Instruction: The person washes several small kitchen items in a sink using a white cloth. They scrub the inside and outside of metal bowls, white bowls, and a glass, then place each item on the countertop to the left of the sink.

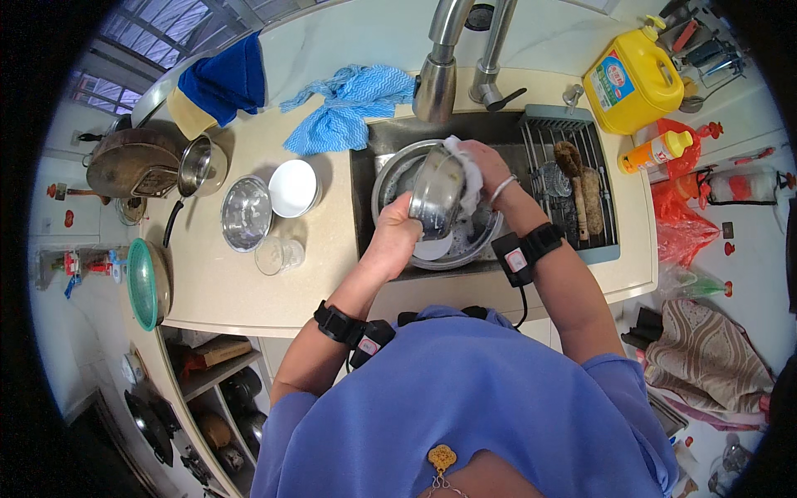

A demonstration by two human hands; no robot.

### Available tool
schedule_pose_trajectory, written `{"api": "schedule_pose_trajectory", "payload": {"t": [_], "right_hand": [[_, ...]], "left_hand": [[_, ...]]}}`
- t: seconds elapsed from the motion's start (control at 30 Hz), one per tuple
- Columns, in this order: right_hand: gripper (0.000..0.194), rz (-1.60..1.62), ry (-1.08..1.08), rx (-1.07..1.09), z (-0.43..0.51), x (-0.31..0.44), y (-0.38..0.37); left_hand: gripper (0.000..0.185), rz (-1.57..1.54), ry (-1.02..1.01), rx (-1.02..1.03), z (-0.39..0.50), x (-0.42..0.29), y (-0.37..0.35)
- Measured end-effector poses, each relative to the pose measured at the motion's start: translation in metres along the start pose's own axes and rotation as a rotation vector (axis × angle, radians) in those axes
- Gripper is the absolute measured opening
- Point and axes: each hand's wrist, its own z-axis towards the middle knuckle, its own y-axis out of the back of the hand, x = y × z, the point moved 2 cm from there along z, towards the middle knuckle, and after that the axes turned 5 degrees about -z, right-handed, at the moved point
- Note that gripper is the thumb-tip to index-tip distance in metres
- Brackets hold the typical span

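Note:
Over the sink [386, 127], my left hand [396, 235] grips the near-left rim of a metal bowl [438, 187], which is tilted on its side. My right hand [484, 165] presses a white cloth [470, 177] against the bowl's right side; the fingers are partly hidden by the cloth. Below them a large metal basin [381, 205] stands in the sink with soapy water. A white dish [434, 249] lies in that water, partly covered by the bowl. Above the basin hangs the spray head of the faucet [436, 87].
Left on the counter stand a soapy metal bowl [246, 213], a white bowl [294, 188], a glass cup [279, 256] and a saucepan [200, 165]. Blue cloths [339, 127] lie behind. Brushes [579, 193] rest in a drain rack [601, 254] at right, near a yellow detergent jug [635, 81].

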Motion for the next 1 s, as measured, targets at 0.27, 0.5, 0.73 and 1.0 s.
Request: {"api": "schedule_pose_trajectory", "payload": {"t": [0.27, 0.5, 0.73, 1.0], "right_hand": [[0.036, 0.871, -0.275, 0.126, -0.039, -0.033, -0.035], [0.039, 0.653, -0.251, 0.032, -0.04, -0.017, -0.034], [0.031, 0.102, -0.139, -0.219, -0.033, -0.036, 0.008], [0.037, 0.286, -0.162, -0.099, -0.038, -0.038, 0.012]], "left_hand": [[0.056, -0.366, -0.198, -0.101, 0.032, 0.007, 0.0], [0.034, 1.308, -0.571, -0.028, 0.041, 0.041, 0.009], [0.033, 1.387, -0.663, 0.276, 0.014, 0.037, 0.018], [0.046, -0.004, 0.111, -0.197, 0.017, 0.051, 0.046]]}}
